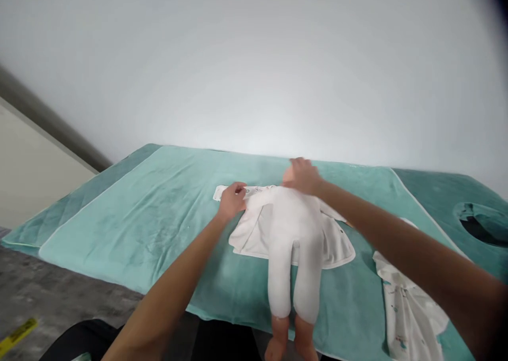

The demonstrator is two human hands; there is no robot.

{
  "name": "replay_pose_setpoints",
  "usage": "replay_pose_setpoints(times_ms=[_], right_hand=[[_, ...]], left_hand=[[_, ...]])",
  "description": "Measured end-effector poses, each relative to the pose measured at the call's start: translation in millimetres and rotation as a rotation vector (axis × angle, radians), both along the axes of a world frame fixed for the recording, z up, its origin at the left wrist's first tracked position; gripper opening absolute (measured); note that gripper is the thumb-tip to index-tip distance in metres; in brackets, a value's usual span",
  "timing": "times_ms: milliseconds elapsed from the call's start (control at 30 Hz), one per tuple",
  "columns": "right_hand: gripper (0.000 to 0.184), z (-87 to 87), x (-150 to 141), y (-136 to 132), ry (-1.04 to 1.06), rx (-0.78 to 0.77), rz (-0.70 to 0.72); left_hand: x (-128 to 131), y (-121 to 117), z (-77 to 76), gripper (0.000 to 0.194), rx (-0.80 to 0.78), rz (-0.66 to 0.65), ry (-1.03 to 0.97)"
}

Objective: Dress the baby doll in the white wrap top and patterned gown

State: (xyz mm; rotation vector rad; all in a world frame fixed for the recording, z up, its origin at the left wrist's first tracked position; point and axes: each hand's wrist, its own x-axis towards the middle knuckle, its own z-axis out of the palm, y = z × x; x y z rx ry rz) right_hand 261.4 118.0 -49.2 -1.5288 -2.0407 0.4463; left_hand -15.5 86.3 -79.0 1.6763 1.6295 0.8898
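A baby doll with a white cloth body and bare feet lies with its legs toward me. Beneath it a white baby shirt is spread open, its printed sleeve stretched out to the left. My left hand is closed, with its fingers curled at the end of the doll's arm, beside that sleeve; the fingertips are partly hidden. Over the doll's head, my right hand is cupped and slightly blurred, covering most of the head. The doll's other arm is largely hidden behind my right forearm.
A green padded mat covers the table, which stands against a white wall. Printed white baby clothing lies crumpled at the right front. Farther right is a round opening. Yellow tape marks the grey floor at left.
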Motion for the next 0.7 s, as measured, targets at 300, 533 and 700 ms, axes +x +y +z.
replay_pose_setpoints(times_ms=[300, 533, 700], right_hand=[[0.072, -43.2, -119.8, -13.3, -0.601, -0.094, 0.348], [0.067, -49.7, -103.0, -9.1, -0.765, 0.006, 0.367], [0.050, -17.0, -89.7, -30.4, -0.864, -0.018, 0.312]], left_hand=[[-4.9, 55.4, -30.5, 0.018, -0.211, -0.332, 0.067], [-17.2, 70.9, -46.6, 0.008, -0.194, -0.427, 0.163], [-15.2, 56.2, -42.7, 0.002, -0.116, -0.424, 0.101]])
